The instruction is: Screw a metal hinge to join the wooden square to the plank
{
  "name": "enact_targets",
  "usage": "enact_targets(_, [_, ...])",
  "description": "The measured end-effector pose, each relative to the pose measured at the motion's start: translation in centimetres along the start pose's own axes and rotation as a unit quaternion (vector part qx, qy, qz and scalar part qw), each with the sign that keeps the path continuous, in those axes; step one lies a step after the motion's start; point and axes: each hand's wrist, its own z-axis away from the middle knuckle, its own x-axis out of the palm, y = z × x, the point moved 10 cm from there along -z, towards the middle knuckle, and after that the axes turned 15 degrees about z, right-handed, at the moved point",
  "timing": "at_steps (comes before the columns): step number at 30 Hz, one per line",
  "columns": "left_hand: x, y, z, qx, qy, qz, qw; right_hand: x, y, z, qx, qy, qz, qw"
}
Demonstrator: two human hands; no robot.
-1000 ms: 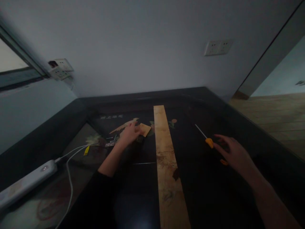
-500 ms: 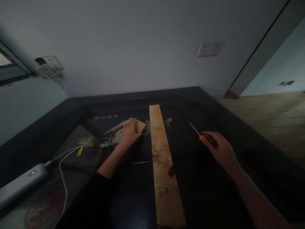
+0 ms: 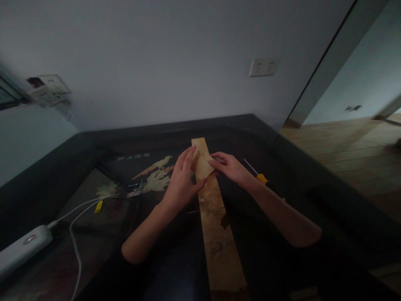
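A long wooden plank (image 3: 219, 234) lies lengthwise on the dark tabletop. Over its far part, both hands grip a small flat piece of wood (image 3: 202, 165). My left hand (image 3: 183, 179) has its fingers along the left side of the piece and its thumb at the near edge. From the right, my right hand (image 3: 227, 167) pinches the piece between thumb and fingers. Whether the piece rests on the plank or is held just above it, I cannot tell. A screwdriver with a yellow handle (image 3: 262, 179) lies on the table beyond my right forearm.
Several screws (image 3: 138, 184) and a small metal hinge (image 3: 133, 194) lie left of my left hand. A white power strip (image 3: 28, 242) with cables and a yellow tag (image 3: 99, 206) occupies the left side. The table has a raised dark rim (image 3: 163, 127) against the wall.
My left hand has brought the small wood piece right, over the plank. My right hand has let go of the screwdriver and moved left to grip the piece. The view has shifted slightly.
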Motion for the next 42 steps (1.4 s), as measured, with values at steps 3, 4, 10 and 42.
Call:
enact_targets(3, [0.5,-0.1,0.2,0.007,-0.014,-0.003,1.000,0.4,0.4,-1.0,0.000,-0.010,-0.039,0.999])
enact_targets(4, [0.7,-0.2,0.2,0.004,-0.019,-0.003,1.000,0.0,0.6,-1.2,0.002,-0.008,-0.038,0.999])
enact_targets(10, [3.0,-1.6,1.0,-0.035,-0.065,-0.023,0.997,-7.6,3.4,-2.5,0.055,0.103,0.235,0.965])
enact_targets(42, [11.1,-3.5,6.7,-0.063,-0.260,-0.053,0.962,-6.7,8.9,-2.2,0.121,-0.018,0.585,0.802])
